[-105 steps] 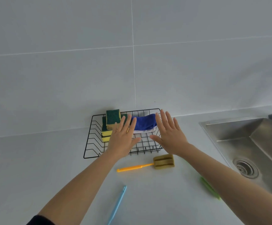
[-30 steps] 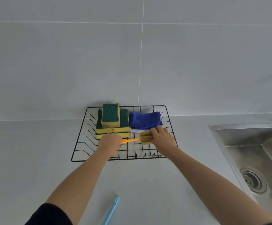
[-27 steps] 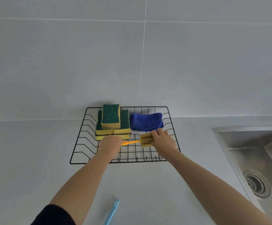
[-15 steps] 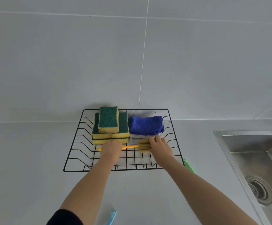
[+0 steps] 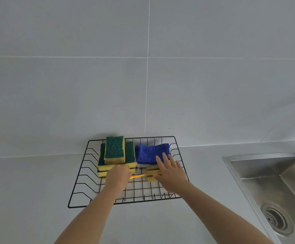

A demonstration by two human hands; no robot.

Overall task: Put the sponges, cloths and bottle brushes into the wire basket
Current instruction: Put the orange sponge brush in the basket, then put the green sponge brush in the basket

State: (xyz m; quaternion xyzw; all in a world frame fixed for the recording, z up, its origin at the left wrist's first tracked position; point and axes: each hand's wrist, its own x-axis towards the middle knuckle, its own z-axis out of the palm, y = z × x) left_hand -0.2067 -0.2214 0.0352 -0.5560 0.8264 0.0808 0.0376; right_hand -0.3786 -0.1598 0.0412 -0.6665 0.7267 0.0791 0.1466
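A black wire basket [image 5: 160, 137] stands on the grey counter against the wall. In its back left lies a stack of green-and-yellow sponges [image 5: 114, 148]. A folded blue cloth [image 5: 148, 153] rests on a white cloth [image 5: 140, 165] at the back right. An orange-handled bottle brush [image 5: 137, 176] with a yellow sponge head [image 5: 151, 173] lies across the basket floor in front of them. My left hand [image 5: 117, 176] is curled over the handle. My right hand [image 5: 171, 175] lies over the sponge head with its fingers spread, fingertips on the blue cloth.
A steel sink [image 5: 266, 173] with a round drain [image 5: 277, 219] is set into the counter at the right. A tiled wall rises directly behind the basket. Grey counter lies to the left and in front of the basket.
Both hands carried the brush from the counter into the basket and lowered it to the floor. My right hand's fingers have since spread out off the sponge head.
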